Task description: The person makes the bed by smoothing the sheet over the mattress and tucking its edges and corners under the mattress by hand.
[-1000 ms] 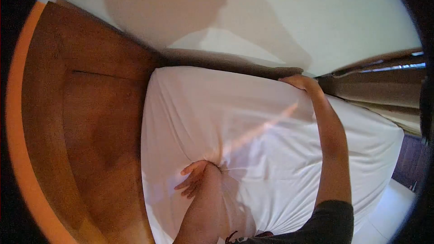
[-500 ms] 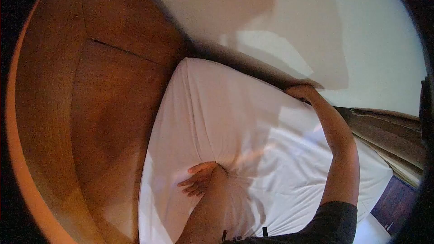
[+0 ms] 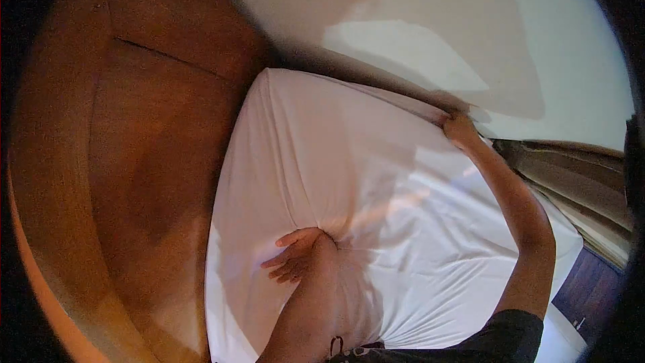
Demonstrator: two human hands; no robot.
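Observation:
A white fitted sheet (image 3: 390, 141) covers a mattress, with wrinkles spreading across it. My left hand (image 3: 295, 255) presses flat on the sheet in the lower middle, fingers spread and pointing left, and creases gather around the wrist. At the far long side by the wall, my right hand (image 3: 461, 129) is closed on the sheet's edge. There the edge is drawn up a little, and my fingertips are partly hidden behind the cloth.
A brown wooden panel (image 3: 161, 134) stands along the left of the mattress. The pale wall (image 3: 578, 67) runs behind it, with shadows on it. A brown curtain (image 3: 571, 168) hangs at the right, above a dark wooden floor (image 3: 591, 289).
My right hand has come up from the gap by the wall and pulled the sheet's edge slightly up. My left hand stays pressed on the sheet. The view has shifted slightly.

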